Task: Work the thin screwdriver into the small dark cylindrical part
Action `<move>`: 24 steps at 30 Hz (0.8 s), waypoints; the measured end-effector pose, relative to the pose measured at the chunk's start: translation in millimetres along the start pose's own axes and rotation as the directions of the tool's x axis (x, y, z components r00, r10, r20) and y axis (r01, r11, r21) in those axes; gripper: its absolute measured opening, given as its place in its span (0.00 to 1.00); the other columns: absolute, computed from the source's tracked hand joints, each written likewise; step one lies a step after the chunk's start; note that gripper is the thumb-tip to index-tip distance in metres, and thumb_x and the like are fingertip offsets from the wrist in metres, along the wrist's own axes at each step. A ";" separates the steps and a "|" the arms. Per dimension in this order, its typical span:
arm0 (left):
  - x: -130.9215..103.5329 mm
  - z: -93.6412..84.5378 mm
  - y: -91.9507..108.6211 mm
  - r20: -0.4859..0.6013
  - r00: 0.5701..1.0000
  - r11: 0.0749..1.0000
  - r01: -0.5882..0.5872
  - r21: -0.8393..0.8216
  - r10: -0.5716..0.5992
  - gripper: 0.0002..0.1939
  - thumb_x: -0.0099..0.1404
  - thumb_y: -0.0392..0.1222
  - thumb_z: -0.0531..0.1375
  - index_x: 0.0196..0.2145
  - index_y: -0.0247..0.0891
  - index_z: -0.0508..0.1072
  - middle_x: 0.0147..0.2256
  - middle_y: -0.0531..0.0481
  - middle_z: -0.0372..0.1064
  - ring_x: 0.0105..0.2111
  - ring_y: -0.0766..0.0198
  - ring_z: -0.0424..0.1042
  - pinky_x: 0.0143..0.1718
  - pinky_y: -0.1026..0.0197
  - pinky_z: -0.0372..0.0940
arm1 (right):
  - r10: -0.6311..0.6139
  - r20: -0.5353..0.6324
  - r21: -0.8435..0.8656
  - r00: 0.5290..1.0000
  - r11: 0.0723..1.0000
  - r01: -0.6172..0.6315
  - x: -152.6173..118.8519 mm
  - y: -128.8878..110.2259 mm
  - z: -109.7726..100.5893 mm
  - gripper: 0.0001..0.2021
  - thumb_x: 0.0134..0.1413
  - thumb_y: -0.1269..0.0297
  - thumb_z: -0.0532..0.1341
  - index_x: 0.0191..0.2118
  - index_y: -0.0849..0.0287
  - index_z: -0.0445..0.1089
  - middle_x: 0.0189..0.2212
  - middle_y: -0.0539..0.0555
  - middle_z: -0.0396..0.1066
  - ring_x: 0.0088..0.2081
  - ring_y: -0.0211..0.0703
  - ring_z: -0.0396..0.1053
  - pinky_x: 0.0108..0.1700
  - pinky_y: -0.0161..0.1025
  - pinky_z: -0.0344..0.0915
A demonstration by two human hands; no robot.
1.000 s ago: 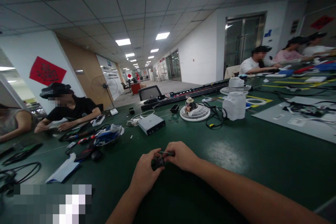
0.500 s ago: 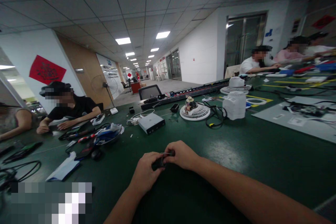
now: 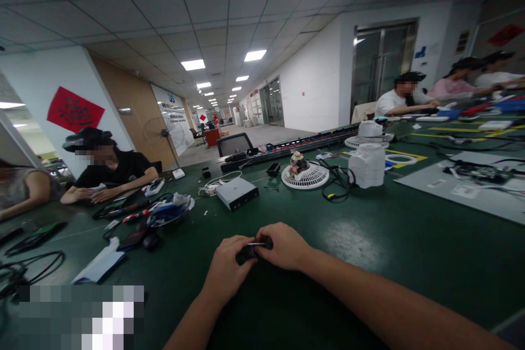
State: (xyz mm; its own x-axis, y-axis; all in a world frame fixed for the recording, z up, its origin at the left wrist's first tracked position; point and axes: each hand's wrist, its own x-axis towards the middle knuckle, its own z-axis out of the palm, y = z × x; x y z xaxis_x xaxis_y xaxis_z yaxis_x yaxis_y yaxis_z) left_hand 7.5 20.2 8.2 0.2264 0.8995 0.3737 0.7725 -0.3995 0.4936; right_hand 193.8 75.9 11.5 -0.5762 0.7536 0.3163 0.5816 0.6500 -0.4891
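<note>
Over the green table, my left hand grips a small dark part between thumb and fingers. My right hand meets it from the right, thumb and forefinger pinched on a thin metallic piece that lies across the top of the dark part. The hands nearly touch at the fingertips, and their fingers hide much of both pieces. A grey box-shaped drive lies just beyond my hands.
Behind on the right are a round white fan grille, a white housing and black cables. A small black tray stands near the grille. Tools and a blue bundle lie left. People sit at both sides.
The thin metallic piece shows more clearly, lying flatter between my fingertips. My right hand has shifted slightly. At the left, the seated person's hands have moved closer together.
</note>
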 end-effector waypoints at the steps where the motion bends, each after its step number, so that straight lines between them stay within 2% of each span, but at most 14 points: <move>1: 0.4 0.2 -1.0 -0.008 1.000 1.000 0.013 0.021 -0.012 0.15 0.57 0.35 0.64 0.43 0.43 0.77 0.43 0.49 0.75 0.45 0.55 0.71 0.49 0.53 0.63 | 0.000 -0.007 0.001 1.000 1.000 0.000 0.0 0.1 0.8 0.10 0.53 0.58 0.61 0.38 0.54 0.76 0.34 0.52 0.77 0.35 0.43 0.73 0.35 0.35 0.60; 5: 1.7 0.3 -5.9 -0.046 0.998 0.989 0.043 0.144 -0.037 0.16 0.58 0.31 0.61 0.43 0.44 0.77 0.44 0.49 0.74 0.45 0.55 0.69 0.48 0.51 0.61 | 0.037 -0.049 0.005 0.998 0.999 -0.036 1.2 4.3 2.1 0.09 0.53 0.63 0.59 0.37 0.55 0.75 0.34 0.51 0.77 0.36 0.43 0.73 0.37 0.36 0.62; 7: 2.1 0.1 -7.6 -0.052 0.998 0.976 0.030 0.217 -0.019 0.20 0.56 0.27 0.59 0.44 0.44 0.77 0.44 0.50 0.74 0.46 0.55 0.68 0.49 0.51 0.60 | 0.039 -0.020 0.037 0.999 0.999 -0.038 1.5 6.4 1.3 0.09 0.53 0.63 0.60 0.39 0.54 0.75 0.35 0.50 0.77 0.36 0.42 0.73 0.36 0.36 0.62; 10: 2.2 0.2 -7.6 -0.024 1.000 0.957 -0.013 0.290 0.021 0.24 0.54 0.23 0.57 0.44 0.45 0.78 0.42 0.50 0.74 0.45 0.56 0.67 0.50 0.51 0.58 | 0.015 0.063 0.083 0.998 0.996 -0.020 0.8 6.1 0.5 0.13 0.50 0.59 0.63 0.43 0.52 0.74 0.37 0.50 0.77 0.37 0.43 0.73 0.35 0.35 0.63; 13: 2.0 0.5 -6.7 0.002 0.999 0.948 -0.036 0.316 0.037 0.26 0.54 0.22 0.55 0.44 0.46 0.78 0.42 0.50 0.74 0.45 0.56 0.66 0.51 0.51 0.57 | 0.026 0.076 0.051 0.997 0.998 -0.029 0.3 3.3 2.2 0.18 0.46 0.55 0.67 0.45 0.52 0.74 0.39 0.51 0.76 0.40 0.45 0.72 0.38 0.37 0.63; 16: 2.2 0.6 -7.2 0.005 1.000 0.943 0.015 0.332 -0.017 0.26 0.55 0.23 0.56 0.46 0.46 0.77 0.44 0.50 0.73 0.47 0.56 0.66 0.52 0.52 0.56 | 0.048 0.082 -0.030 0.995 0.999 -0.045 1.1 2.6 5.7 0.17 0.45 0.53 0.68 0.42 0.52 0.75 0.39 0.52 0.75 0.41 0.47 0.72 0.40 0.38 0.63; 20: 3.2 -0.1 -9.6 -0.012 0.991 0.932 0.127 0.341 -0.131 0.25 0.57 0.26 0.56 0.50 0.45 0.75 0.47 0.49 0.73 0.48 0.57 0.66 0.52 0.53 0.57 | 0.025 0.135 -0.128 0.991 0.992 -0.008 2.5 5.0 7.7 0.10 0.50 0.56 0.65 0.37 0.53 0.77 0.38 0.53 0.74 0.39 0.47 0.71 0.38 0.38 0.62; 24: 4.0 -0.6 -13.2 -0.034 0.978 0.924 0.206 0.322 -0.206 0.23 0.59 0.30 0.57 0.51 0.43 0.74 0.48 0.48 0.72 0.49 0.57 0.67 0.52 0.54 0.58 | 0.037 0.118 -0.125 0.992 0.992 -0.022 1.1 3.8 4.3 0.10 0.53 0.56 0.62 0.37 0.54 0.76 0.36 0.53 0.73 0.38 0.46 0.71 0.38 0.38 0.63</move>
State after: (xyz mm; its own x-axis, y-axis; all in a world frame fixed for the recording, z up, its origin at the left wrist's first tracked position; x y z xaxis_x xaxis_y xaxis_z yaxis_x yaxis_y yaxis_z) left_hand -2.2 29.0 3.6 0.0423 0.9558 0.2909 0.9513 -0.1275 0.2805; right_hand 193.0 78.8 6.5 -0.6180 0.7603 0.2000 0.6612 0.6403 -0.3909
